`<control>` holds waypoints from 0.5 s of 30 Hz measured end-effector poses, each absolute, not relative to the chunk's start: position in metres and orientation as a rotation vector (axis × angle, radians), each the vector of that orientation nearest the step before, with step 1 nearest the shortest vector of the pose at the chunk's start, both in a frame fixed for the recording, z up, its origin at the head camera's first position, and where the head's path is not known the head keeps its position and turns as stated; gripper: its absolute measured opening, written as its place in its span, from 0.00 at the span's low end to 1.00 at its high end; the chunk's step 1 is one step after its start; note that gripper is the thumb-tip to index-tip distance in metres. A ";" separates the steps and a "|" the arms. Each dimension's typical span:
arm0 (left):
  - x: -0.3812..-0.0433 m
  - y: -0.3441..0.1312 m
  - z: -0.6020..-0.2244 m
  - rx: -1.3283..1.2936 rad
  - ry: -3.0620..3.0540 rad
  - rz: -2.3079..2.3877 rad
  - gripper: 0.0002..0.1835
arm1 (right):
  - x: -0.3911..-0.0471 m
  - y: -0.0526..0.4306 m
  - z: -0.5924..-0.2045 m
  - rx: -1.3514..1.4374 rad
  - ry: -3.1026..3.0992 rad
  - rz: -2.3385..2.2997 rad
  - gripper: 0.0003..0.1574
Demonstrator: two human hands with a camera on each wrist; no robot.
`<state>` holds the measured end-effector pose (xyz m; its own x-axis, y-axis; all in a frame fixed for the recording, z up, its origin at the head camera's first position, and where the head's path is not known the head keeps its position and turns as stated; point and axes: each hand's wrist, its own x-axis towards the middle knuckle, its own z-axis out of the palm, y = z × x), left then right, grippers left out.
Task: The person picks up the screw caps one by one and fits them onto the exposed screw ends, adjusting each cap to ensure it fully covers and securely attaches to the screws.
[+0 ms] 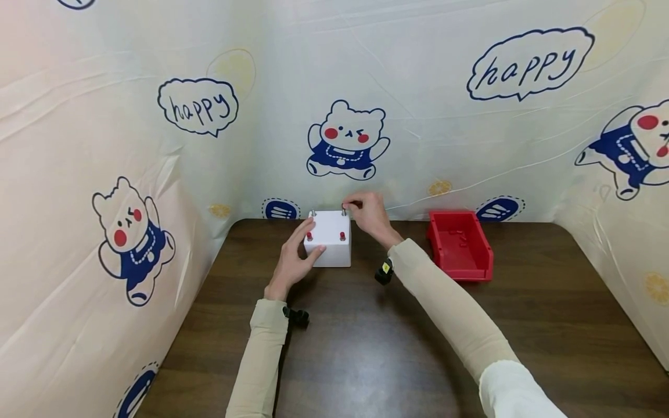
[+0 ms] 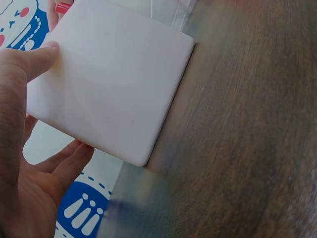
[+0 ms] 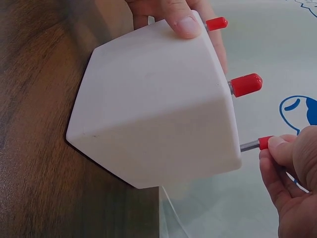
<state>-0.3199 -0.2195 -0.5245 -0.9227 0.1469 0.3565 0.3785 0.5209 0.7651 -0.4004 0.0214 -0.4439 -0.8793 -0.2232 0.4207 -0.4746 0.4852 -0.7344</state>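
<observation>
A white box [image 1: 327, 227] stands near the far edge of the table, with upright threaded studs on its top. Red caps cover the two near studs, the right one a red cap [image 3: 246, 85] and the left one a red cap [image 3: 218, 23]. The far left stud [image 1: 313, 213] looks bare and metallic. My left hand [image 1: 294, 262] holds the box from the left, thumb on its front face and fingers along its side. Between thumb and forefinger, my right hand [image 1: 370, 213] pinches another red cap [image 3: 265, 143] at the tip of the far right threaded stud [image 3: 249, 146].
Right of the box sits a red bin [image 1: 488, 262] with several small red pieces [image 1: 460, 237] inside. A printed cloth [image 1: 413, 145] hangs just behind the table [image 1: 334, 342] and along both its sides. Each wrist carries a small black camera.
</observation>
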 end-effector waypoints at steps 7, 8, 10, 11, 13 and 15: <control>-0.321 -0.220 -0.525 -0.442 -2.515 -1.356 0.36 | -0.400 0.022 -0.445 0.589 -2.477 1.347 0.08; -0.321 -0.220 -0.526 -0.443 -2.514 -1.357 0.36 | -0.400 0.022 -0.445 0.587 -2.479 1.347 0.08; -0.321 -0.220 -0.526 -0.447 -2.512 -1.356 0.36 | -0.400 0.022 -0.445 0.585 -2.483 1.346 0.08; -0.321 -0.220 -0.526 -0.447 -2.510 -1.355 0.36 | -0.400 0.022 -0.445 0.585 -2.484 1.345 0.08; -0.321 -0.220 -0.526 -0.445 -2.509 -1.358 0.36 | -0.400 0.022 -0.446 0.587 -2.484 1.343 0.08; -0.321 -0.220 -0.526 -0.443 -2.512 -1.363 0.36 | -0.400 0.021 -0.446 0.587 -2.486 1.344 0.08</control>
<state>-0.3209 -0.2201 -0.5256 -0.9228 0.1458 0.3565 0.3784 0.5164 0.7682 -0.4002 0.0214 -0.4462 -0.8863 -0.2268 0.4037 -0.4620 0.4918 -0.7380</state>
